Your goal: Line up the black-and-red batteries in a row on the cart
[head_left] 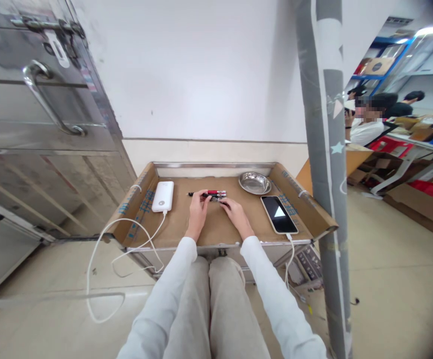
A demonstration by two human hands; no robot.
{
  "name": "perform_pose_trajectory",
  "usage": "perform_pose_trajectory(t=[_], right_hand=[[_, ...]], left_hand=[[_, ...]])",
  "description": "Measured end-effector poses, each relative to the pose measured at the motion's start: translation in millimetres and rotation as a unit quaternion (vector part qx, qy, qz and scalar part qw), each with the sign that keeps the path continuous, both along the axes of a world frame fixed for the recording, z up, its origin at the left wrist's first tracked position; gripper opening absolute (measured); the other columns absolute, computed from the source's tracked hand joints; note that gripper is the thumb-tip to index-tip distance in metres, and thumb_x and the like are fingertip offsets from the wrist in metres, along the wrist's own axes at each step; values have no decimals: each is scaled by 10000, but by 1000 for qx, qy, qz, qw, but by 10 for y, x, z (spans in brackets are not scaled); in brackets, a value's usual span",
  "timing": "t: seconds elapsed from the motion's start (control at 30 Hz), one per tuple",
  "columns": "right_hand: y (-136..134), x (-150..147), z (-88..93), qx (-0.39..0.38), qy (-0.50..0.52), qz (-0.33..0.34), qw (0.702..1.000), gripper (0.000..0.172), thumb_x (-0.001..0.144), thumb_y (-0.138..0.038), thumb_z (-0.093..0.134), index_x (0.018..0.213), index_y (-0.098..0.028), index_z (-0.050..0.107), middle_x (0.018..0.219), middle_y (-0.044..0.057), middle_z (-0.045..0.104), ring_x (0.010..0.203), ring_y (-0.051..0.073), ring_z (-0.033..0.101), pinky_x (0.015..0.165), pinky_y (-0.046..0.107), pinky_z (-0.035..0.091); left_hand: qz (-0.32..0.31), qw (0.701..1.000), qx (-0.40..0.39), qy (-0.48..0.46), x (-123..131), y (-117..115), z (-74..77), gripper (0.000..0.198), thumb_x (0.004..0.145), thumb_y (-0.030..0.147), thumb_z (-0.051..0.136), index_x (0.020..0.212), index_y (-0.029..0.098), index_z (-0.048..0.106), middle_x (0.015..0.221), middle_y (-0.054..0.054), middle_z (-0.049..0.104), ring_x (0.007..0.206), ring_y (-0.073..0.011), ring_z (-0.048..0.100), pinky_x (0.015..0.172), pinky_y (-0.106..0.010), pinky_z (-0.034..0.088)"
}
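Note:
My left hand (pixel 197 212) is closed around a slim black pen-shaped thing (pixel 209 197), with its fingers over the middle of it. At its silvery right end, the fingertips of my right hand (pixel 235 212) are pinched together. Just behind my fingers, a red pen-shaped thing (pixel 216 192) with a shiny silver tip lies on the cardboard. More dark slim pieces lie beside it, partly hidden by my left hand, so their exact kind and number do not show.
Brown cardboard with raised sides lines the tabletop (pixel 179 229). A white power bank (pixel 163 196) with a cable lies left. To the right are a round metal dish (pixel 254 183) and a plugged-in phone (pixel 279 214). A wrapped pole (pixel 324 149) stands beside the table; people sit farther back.

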State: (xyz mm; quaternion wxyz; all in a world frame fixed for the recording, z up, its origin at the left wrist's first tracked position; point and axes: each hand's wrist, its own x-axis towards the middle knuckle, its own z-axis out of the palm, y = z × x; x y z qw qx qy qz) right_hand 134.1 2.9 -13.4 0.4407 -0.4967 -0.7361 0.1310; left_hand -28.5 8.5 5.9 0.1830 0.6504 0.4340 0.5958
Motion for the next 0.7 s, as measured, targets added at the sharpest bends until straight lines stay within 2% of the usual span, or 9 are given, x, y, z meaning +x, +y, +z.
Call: perform_pose_trajectory(t=[0.1, 0.2, 0.3, 0.37, 0.5, 0.57, 0.7], right_hand=[[-8, 5, 10, 0, -6, -16, 1000, 228, 883, -233, 446, 1019, -210, 628, 1033, 72, 668, 964, 205, 618, 912, 375, 462], [-29, 16, 37, 11, 3, -49, 999, 233, 897, -240, 422, 1015, -198, 619, 1022, 83, 658, 957, 204, 610, 898, 366, 462], [-56, 27, 69, 27, 11, -84, 996, 248, 913, -254, 396, 1031, -196, 607, 1013, 89, 642, 950, 202, 597, 884, 356, 461], [-67, 30, 81, 37, 5, -93, 995, 260, 924, -264, 382, 1046, -196, 601, 1014, 89, 630, 950, 202, 588, 885, 356, 457], [-71, 14, 76, 53, -40, -74, 995, 270, 936, -279, 380, 1068, -198, 602, 992, 82, 621, 953, 206, 568, 890, 361, 450], [-73, 0, 72, 60, -72, -56, 994, 262, 934, -281, 396, 1073, -213, 607, 983, 74, 616, 953, 208, 557, 885, 361, 449], [-79, -14, 72, 64, -138, -38, 988, 236, 912, -272, 458, 1087, -230, 610, 1005, 76, 601, 942, 219, 540, 872, 379, 443]], left_hand=[[12, 1000, -1, -12, -12, 21, -9, 223, 896, 326, 495, 1072, 191, 513, 1062, -76, 595, 917, -148, 613, 854, -321, 502], [-22, 999, -29, -5, -15, 55, -44, 189, 880, 307, 522, 1027, 189, 527, 1023, -64, 614, 888, -148, 619, 823, -309, 507], [-97, 991, -66, 63, -12, 67, -72, 135, 860, 284, 552, 964, 198, 545, 959, -38, 632, 843, -149, 622, 803, -302, 503], [-121, 979, -80, 140, -8, 58, -79, 102, 850, 263, 565, 937, 210, 555, 929, -25, 629, 837, -159, 611, 813, -316, 491], [-82, 961, -70, 256, 1, 55, -102, 64, 837, 205, 572, 899, 205, 556, 925, -36, 589, 933, -200, 566, 862, -360, 463], [-60, 963, -59, 256, 6, 76, -133, 62, 847, 185, 549, 909, 194, 548, 964, -51, 554, 963, -204, 552, 881, -365, 459], [-39, 970, -60, 232, 16, 104, -179, 93, 874, 153, 481, 942, 185, 537, 1004, -61, 491, 873, -171, 573, 856, -347, 477]])
